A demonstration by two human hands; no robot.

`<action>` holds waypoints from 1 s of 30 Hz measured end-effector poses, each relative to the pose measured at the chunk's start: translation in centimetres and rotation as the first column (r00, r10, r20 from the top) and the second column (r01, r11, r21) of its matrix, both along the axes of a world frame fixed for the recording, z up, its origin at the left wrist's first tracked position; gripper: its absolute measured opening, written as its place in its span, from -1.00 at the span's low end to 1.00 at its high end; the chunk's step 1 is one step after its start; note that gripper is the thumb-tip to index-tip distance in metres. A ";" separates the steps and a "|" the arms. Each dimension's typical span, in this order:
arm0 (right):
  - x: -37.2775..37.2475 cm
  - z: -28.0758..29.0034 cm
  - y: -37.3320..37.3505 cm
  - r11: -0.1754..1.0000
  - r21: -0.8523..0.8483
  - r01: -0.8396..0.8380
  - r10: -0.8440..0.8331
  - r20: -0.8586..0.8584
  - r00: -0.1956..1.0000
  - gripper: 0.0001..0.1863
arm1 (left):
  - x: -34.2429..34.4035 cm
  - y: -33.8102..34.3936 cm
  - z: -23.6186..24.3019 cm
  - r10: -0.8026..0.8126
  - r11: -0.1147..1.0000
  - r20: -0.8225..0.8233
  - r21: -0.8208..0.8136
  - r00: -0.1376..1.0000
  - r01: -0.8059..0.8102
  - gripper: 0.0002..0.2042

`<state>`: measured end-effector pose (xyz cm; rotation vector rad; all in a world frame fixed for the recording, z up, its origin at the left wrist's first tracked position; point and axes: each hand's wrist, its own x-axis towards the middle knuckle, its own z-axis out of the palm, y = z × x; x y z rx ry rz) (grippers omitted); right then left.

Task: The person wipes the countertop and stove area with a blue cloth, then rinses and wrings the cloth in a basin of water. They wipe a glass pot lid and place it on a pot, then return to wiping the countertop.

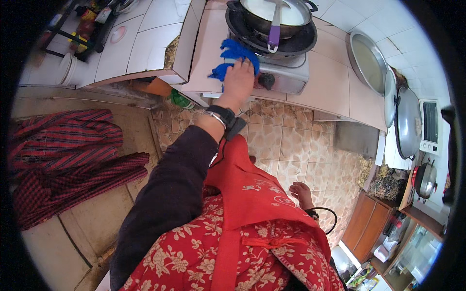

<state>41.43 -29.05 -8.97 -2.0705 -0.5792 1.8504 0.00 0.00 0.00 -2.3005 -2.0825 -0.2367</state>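
Observation:
My left hand [240, 80] reaches forward in a dark sleeve, its fingers pressed on a bunched blue cloth [236, 50]. The cloth lies against the left side of the gas stove [291, 77], near its black knob [266, 81]. On the stove, a two-handled pan [252, 25] of white liquid sits over a wide black ring or pan [291, 47]. A utensil with a purple handle [274, 35] rests in the white liquid and hangs over the near rim. Low at my right side, my right hand [302, 192] hangs empty with its fingers loosely apart.
A large metal basin [367, 63] and a big lidded pot [407, 121] stand to the right. Red striped cloths [68, 140] lie at left. Beside the stove rises a white tiled ledge [155, 41] with a chipped corner. Wooden cabinets [366, 228] stand lower right.

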 end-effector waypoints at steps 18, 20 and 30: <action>-0.9 0.8 1.1 1.000 -0.023 0.017 -0.016 0.045 0.999 -0.75 | -11.3 0.3 4.0 -0.013 0.776 0.972 -0.139 -0.236 -0.615 -0.78; -1.8 1.0 1.9 1.000 -0.010 0.006 -0.006 0.039 0.999 -0.74 | -11.3 0.3 4.4 -0.135 0.756 0.950 -0.085 -0.282 -0.649 -0.78; -3.6 1.4 3.5 0.999 -0.029 -0.039 0.041 0.072 0.997 -0.72 | -6.1 1.2 -0.1 0.037 0.993 0.334 0.095 0.942 -0.072 -0.45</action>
